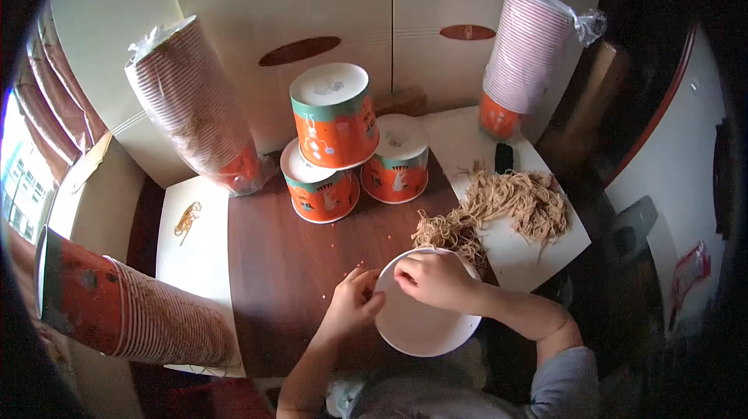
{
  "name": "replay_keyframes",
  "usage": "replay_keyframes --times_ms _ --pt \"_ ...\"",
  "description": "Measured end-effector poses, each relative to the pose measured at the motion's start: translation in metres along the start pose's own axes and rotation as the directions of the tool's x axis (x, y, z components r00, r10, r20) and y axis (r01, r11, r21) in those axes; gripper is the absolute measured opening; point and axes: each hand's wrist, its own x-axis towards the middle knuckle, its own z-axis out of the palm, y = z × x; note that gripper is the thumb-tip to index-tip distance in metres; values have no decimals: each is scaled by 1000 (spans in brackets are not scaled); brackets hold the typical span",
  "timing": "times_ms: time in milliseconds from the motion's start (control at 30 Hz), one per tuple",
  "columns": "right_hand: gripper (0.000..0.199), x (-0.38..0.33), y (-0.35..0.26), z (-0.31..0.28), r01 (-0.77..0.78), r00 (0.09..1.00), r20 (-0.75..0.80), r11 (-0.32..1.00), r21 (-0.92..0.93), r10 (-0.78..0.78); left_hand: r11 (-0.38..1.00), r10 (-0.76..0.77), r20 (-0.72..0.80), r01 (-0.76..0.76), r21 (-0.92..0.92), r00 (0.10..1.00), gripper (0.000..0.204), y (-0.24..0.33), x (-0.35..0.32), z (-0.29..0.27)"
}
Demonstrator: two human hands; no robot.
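Note:
A paper bucket [428, 328] leans toward me at the table's front, its white inside and round rim showing. My left hand [354, 300] is at its left rim with curled fingers. Whether those fingers grip the rim or something small is unclear. Over the bucket's mouth, near the far rim, my right hand [434, 279] is closed in a pinch. What it pinches, if anything, is hidden. Just beyond the bucket lies a loose heap of tan cord [518, 208], spread toward the right.
Three upside-down orange-and-green buckets [331, 134] form a small pyramid ahead. Tall nested bucket stacks, partly in clear plastic, stand at back left [191, 107] and back right [523, 53]. Another stack [156, 314] leans at left. A short cord bundle [187, 220] and a dark object [504, 157] lie on white boards.

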Motion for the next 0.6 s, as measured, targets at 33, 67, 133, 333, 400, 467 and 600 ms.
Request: replay_keyframes --times_ms 33,67,133,333,400,467,600 --pt "8 -1 1 3 50 999 2 998 -28 -50 1000 -10 6 10 -1 1000 31 -2 -3 1" --pt "7 -1 -1 5 35 999 7 999 -6 -35 1000 -9 -5 9 -29 1000 32 -3 -6 2" --pt "7 0 -2 5 43 999 24 999 11 -43 998 -12 -21 11 -59 1000 32 -7 -9 3" --pt "7 0 -4 9 43 999 30 998 49 -45 995 -5 -31 2 -95 999 32 -13 -11 4" --pt "7 1 -4 10 36 999 32 998 53 -38 996 -3 -34 0 -88 999 32 -12 -12 4" --pt "7 1 -3 12 34 999 17 998 49 -35 997 -1 -34 -1 -82 999 31 -13 -13 4" --pt "8 3 -8 9 -35 995 95 999 40 31 995 -11 -34 7 -104 999 32 -12 -14 3"
